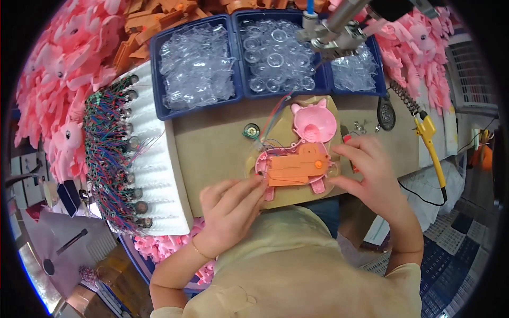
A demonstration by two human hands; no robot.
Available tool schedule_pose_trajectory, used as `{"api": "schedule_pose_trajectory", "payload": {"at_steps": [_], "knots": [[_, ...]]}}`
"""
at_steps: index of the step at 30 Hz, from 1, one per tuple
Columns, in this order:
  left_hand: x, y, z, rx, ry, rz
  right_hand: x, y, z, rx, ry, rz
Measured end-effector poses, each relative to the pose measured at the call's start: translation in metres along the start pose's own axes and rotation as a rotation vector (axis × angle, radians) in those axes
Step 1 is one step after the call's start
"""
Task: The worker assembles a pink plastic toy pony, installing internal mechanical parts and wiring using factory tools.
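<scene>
A pink plastic animal toy shell [316, 122] lies hollow side up on the bench in front of me. An orange plastic case [291, 168] with a round orange knob sits in its body. My left hand [230, 212] has its fingertips pressed together at the shell's left edge. My right hand [371, 172] has thumb and forefinger apart at the right end, beside a small clear part [333, 169]. Thin coloured wires run from the shell to a small round speaker [251, 131] beyond its left side. What the left fingertips pinch is partly hidden.
Blue bins [237, 53] of clear plastic parts line the back. Wired speakers [114, 153] lie on white foam [164, 175] at left. Pink shells [69, 69] are piled high. A yellow-handled tool [430, 143] stands at right; a metal arm [339, 34] overhangs the bins.
</scene>
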State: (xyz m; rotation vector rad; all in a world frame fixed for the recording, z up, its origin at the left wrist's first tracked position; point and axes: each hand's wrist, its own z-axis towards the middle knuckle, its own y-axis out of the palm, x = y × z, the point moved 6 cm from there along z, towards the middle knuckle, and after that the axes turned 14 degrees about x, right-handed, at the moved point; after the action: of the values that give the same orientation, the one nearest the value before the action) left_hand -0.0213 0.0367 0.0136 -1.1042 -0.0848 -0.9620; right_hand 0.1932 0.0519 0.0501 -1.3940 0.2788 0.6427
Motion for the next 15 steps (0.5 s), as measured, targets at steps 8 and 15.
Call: {"api": "schedule_pose_trajectory", "payload": {"at_steps": [8, 15], "knots": [[0.029, 0.028, 0.042, -0.129, 0.236, 0.113, -0.011, 0.018, -0.017, 0.163, -0.216, -0.271], [0.023, 0.029, 0.055, -0.186, 0.193, 0.012, -0.003, 0.015, 0.007, 0.023, -0.183, -0.056]]}}
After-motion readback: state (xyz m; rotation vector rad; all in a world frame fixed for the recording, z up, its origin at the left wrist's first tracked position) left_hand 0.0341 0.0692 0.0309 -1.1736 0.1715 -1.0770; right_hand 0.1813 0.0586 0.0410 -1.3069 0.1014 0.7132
